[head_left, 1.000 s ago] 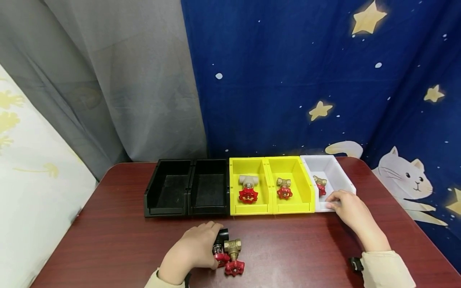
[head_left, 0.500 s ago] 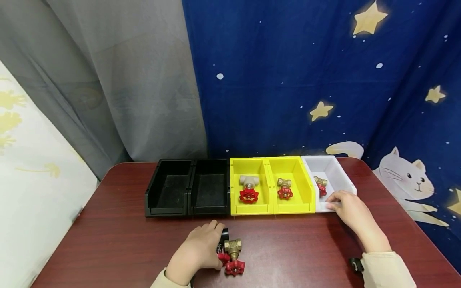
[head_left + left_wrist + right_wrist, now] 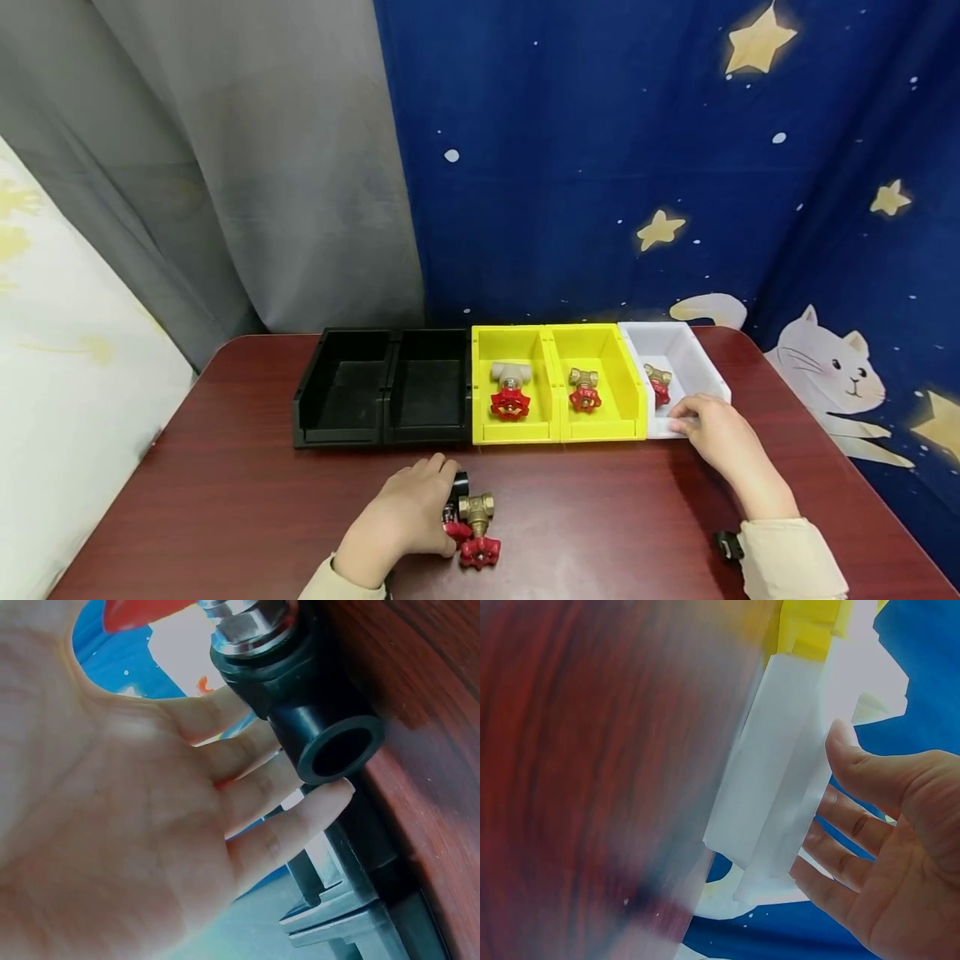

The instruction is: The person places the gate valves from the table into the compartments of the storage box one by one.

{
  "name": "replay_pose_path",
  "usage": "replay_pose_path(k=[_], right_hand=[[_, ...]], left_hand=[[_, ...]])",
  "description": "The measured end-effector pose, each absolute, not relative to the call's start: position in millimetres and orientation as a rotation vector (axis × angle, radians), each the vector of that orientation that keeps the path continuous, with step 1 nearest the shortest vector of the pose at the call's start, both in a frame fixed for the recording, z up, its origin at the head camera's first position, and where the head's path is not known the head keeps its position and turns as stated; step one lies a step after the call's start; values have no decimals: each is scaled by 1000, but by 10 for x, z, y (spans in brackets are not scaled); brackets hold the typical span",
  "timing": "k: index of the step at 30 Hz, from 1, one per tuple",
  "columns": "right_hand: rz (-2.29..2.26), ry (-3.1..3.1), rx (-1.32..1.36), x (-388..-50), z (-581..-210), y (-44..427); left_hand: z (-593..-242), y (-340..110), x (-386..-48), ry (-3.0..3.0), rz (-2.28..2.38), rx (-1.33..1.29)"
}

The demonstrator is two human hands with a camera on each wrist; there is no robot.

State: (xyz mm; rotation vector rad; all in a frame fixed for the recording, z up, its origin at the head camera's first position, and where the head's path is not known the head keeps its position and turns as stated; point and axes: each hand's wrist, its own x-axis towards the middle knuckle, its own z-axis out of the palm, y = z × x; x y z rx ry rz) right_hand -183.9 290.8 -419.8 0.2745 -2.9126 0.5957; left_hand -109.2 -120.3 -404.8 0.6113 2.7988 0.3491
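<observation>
On the table, my left hand (image 3: 408, 508) reaches around a black valve (image 3: 457, 485) with a red handwheel. In the left wrist view its fingers stretch fairly straight behind the black valve body (image 3: 319, 727), with a gap beside the palm; most fingertips are hidden. Just right of it lies a brass valve (image 3: 476, 510) with a red handwheel. At the front lip of the white bin (image 3: 686, 354), my right hand (image 3: 716, 429) rests with its thumb on the lip and its fingers loosely extended. A smaller brass valve (image 3: 659, 383) lies inside that bin.
Left of the white bin, two yellow bins (image 3: 517, 432) hold one valve each: a grey-bodied valve (image 3: 511, 392) and a brass one (image 3: 584, 390). Two black bins (image 3: 341, 436) stand farther left. Curtains (image 3: 525, 208) hang behind the table (image 3: 225, 500).
My left hand has shifted slightly right, closer over the black valve. The valves stay where they were, and my right hand remains at the white bin. The head view has shifted a little.
</observation>
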Motion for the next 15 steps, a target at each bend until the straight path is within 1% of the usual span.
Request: replay_pose_path(k=[7, 15], right_hand=[[589, -2898, 287, -1839, -4234, 2889], [594, -2900, 277, -1825, -4215, 2905]], left_hand=[[-4086, -1252, -1078, 2813, 308, 656], [-4127, -1303, -1078, 2868, 104, 849]])
